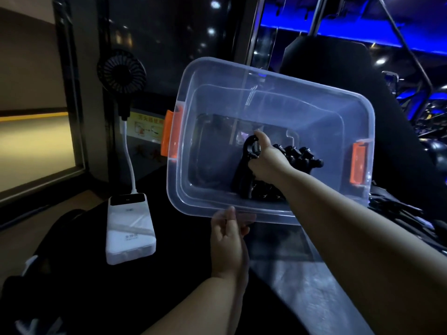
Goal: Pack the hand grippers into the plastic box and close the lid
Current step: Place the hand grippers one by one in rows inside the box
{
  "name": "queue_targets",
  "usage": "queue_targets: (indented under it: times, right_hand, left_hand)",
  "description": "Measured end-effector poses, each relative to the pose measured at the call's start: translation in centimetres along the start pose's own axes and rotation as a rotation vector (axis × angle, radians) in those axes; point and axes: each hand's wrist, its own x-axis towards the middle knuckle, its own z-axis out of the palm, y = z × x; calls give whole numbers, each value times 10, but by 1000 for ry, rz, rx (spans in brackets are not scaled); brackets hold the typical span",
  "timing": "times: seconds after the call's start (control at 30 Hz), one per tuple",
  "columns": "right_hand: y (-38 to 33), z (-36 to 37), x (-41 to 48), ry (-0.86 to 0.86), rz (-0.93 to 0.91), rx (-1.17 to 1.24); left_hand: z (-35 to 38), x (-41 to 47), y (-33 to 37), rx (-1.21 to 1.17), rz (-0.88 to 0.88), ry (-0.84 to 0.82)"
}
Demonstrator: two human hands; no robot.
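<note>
Head cam, dim light. Clear plastic box (285, 78) was open, no lid on it, tilted w/ its opening toward the camera. L hand (227, 240) gripped the near rim: thumb over the edge, fingers seen blurred through the plastic beneath.

R hand (266, 158) was inside the box, forearm crossing the near rim. Its fingers were curled round the spring end of a black hand gripper (244, 170), handles pointing down toward the box's near wall. More black grippers (300, 155) lay in a heap just behind and right of that hand, at the box bottom; exact count cannot be told.

Orange latch (169, 134) on the L short side, second orange latch (358, 163) on the R short side, both hanging open.

Off to the L on the dark surface: white power bank (129, 228), w/ a white cable (129, 153) running up to a small black fan (121, 72).
</note>
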Motion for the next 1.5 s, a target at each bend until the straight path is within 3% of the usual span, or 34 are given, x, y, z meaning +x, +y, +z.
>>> queue_targets:
  times: [0.23, 0.67, 0.97, 1.5]
  right_hand:
    - [4, 23, 28, 11, 68, -146]
    - [15, 29, 41, 303, -269, -799]
    - [20, 41, 44, 159, -235, -818]
    - [21, 38, 46, 151, -284, -835]
  left_hand:
    - [-5, 3, -5, 70, 1, -19]
    - [-7, 2, -2, 104, -24, -37]
    - [-6, 3, -4, 80, -35, 4]
    - [-5, 5, -4, 84, -33, 2]
